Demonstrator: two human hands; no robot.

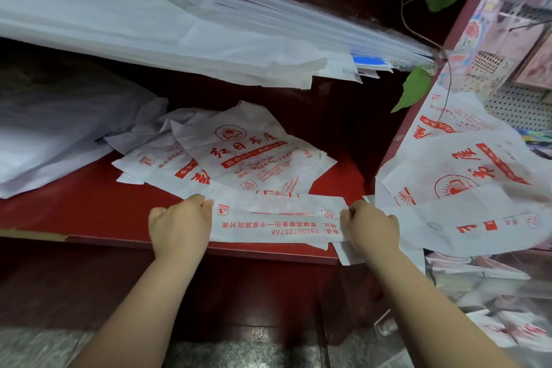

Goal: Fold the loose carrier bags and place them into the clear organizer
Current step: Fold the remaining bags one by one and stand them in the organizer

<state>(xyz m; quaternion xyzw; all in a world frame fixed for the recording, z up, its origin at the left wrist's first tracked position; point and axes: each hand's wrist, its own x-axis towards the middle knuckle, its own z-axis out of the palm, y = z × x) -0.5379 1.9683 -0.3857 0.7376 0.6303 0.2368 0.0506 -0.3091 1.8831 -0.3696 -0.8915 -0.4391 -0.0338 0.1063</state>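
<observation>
folded bag (277, 222) front of shelf (89, 206) | loose bags (248, 158) behind | bag pile (466, 188) right

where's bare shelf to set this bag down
Front left: bare red shelf between the white plastic heap and the left hand pinching the folded bag. A smaller patch right of the loose printed bags, beyond the right hand. Crowded: the middle and the right, where hanging bags drape.
</observation>
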